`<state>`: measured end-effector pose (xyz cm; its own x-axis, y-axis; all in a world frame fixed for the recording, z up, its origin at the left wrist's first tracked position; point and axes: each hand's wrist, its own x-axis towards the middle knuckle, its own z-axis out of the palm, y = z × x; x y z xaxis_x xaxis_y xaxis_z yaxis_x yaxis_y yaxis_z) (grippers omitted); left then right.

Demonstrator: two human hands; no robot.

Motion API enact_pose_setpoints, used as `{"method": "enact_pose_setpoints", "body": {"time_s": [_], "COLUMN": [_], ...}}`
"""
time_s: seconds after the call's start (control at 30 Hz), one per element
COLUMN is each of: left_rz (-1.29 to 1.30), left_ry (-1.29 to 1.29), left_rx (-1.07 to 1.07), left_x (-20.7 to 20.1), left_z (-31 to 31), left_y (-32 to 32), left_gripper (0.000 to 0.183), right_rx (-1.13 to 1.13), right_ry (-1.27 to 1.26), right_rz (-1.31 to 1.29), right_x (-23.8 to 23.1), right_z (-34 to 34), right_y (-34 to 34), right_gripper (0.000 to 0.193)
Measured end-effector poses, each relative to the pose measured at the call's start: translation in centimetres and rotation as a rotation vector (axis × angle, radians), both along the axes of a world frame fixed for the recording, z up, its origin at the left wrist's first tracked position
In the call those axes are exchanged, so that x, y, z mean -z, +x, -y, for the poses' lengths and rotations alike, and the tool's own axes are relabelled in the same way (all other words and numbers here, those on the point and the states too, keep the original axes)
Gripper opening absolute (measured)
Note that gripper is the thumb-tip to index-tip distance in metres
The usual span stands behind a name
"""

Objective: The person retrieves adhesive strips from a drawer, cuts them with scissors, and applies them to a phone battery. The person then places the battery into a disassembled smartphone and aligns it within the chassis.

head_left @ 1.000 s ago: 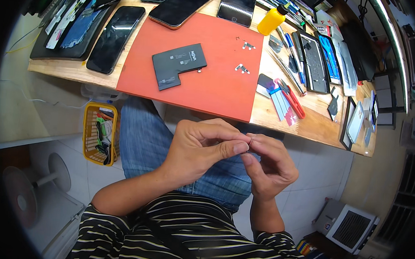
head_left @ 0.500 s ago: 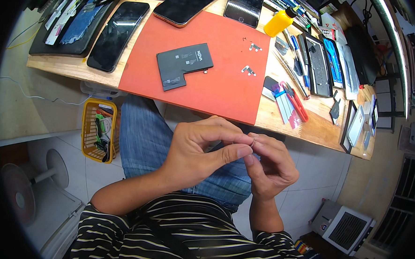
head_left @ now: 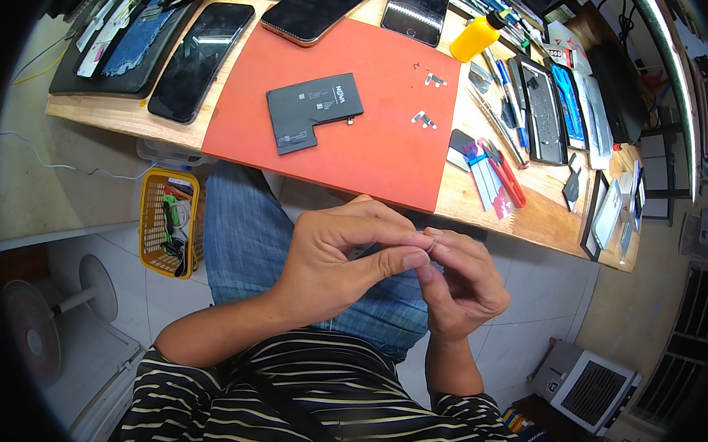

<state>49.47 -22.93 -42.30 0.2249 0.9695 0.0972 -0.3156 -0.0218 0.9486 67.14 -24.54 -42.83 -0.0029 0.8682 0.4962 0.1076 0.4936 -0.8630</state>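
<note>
Just off the front edge of the table, my left hand (head_left: 360,257) pinches with thumb and forefinger. Its fingertips meet those of my right hand (head_left: 464,283), which is closed in a pinch too. A tiny thin piece seems to be between the fingertips, too small and covered to name. Beyond them, on the red mat (head_left: 389,163), lies a black L-shaped phone battery (head_left: 316,107) with a small connector at its right side. Two little metal brackets (head_left: 425,120) rest near the mat's right edge.
Several phones (head_left: 201,61) lie along the mat's left and far sides. To the right are a yellow bottle (head_left: 477,37), red-handled pliers (head_left: 504,177), pens and a black phone frame (head_left: 542,111). A yellow basket (head_left: 150,230) stands on the floor at left.
Both hands stay almost in place, fingertips together. The fingers have shifted very slightly; the battery and the brackets lie as before.
</note>
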Motion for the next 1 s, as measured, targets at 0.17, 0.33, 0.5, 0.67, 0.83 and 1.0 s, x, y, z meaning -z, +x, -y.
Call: {"method": "enact_pose_setpoints", "body": {"time_s": [0.17, 0.33, 0.5, 0.67, 0.83, 1.0], "left_rz": [0.010, 0.018, 0.046, 0.043, 0.028, -0.021], "left_ry": [-0.004, 0.004, -0.027, -0.030, -0.015, 0.047], "left_rx": [-0.007, -0.010, -0.003, -0.004, 0.002, -0.009], "left_x": [0.02, 0.03, -0.15, -0.26, -0.29, -0.31], "left_z": [0.02, -0.06, -0.03, -0.01, -0.03, -0.13], "left_y": [0.03, 0.01, -0.07, -0.15, -0.26, -0.40], "left_gripper": [0.018, 0.017, 0.017, 0.018, 0.018, 0.018], "right_rx": [-0.008, -0.019, -0.030, -0.031, -0.029, -0.016], "right_ry": [0.019, 0.012, 0.007, 0.023, 0.025, 0.029], "right_rz": [-0.006, -0.012, -0.041, -0.018, -0.017, 0.005], "right_x": [0.06, -0.02, -0.11, -0.11, -0.09, -0.05], "right_z": [-0.07, -0.08, -0.11, -0.19, -0.14, -0.10], "right_y": [-0.09, -0.10, -0.18, -0.25, -0.23, -0.24], "right_gripper": [0.034, 0.034, 0.033, 0.033, 0.032, 0.031]}}
